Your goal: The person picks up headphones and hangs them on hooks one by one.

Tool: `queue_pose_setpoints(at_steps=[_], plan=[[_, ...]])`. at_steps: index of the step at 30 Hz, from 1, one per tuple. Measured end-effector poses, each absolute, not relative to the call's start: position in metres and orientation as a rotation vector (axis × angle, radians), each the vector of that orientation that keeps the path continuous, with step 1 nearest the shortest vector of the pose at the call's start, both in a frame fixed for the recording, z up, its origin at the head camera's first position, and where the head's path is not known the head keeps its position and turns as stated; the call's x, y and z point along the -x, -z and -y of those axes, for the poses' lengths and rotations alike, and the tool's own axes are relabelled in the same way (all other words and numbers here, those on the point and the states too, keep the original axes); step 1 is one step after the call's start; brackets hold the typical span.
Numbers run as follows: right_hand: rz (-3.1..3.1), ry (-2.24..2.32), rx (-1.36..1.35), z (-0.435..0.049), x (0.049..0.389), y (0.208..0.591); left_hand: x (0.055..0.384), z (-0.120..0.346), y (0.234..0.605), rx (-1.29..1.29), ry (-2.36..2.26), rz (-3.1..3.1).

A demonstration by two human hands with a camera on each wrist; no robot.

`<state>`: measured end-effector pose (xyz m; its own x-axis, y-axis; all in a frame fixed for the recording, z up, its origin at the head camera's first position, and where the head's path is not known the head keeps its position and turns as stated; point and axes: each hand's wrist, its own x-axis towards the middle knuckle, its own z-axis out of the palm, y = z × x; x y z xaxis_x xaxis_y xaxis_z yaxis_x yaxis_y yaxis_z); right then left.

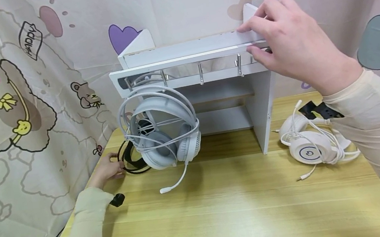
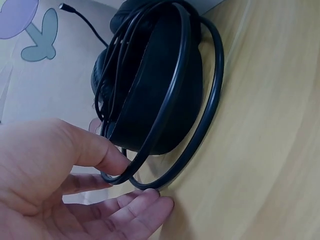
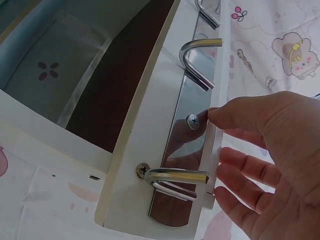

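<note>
At the left end of the table, my left hand (image 1: 107, 169) holds the thin outer bands of a black headset (image 2: 160, 85), thumb on one side and fingers below. The headset's padded headband and thin cable show in the left wrist view. My right hand (image 1: 291, 35) grips the top right part of a white shelf rack (image 1: 266, 116), thumb at the front rail (image 3: 135, 150) and fingers at the upper edge. Metal hooks (image 3: 175, 176) line that rail. From its left end hangs a pale grey headset (image 1: 169, 137), cable wound round it and microphone pointing down.
A white headset (image 1: 311, 148) with a bundled cable lies on the wooden table (image 1: 225, 210) right of the rack. A printed cloth (image 1: 196, 8) hangs behind and on the left, close to the table's edge.
</note>
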<state>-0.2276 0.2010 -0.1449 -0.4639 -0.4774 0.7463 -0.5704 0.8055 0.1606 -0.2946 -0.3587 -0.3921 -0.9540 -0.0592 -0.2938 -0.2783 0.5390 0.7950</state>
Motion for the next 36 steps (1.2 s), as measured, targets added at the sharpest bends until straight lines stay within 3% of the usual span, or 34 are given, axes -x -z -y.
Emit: queue_pose_setpoints(at_steps=[36], plan=[[2.141, -0.165, -0.754, -0.200, 0.229, 0.147, 0.254, 0.434, 0.380, 0.266, -1.080, -2.676]])
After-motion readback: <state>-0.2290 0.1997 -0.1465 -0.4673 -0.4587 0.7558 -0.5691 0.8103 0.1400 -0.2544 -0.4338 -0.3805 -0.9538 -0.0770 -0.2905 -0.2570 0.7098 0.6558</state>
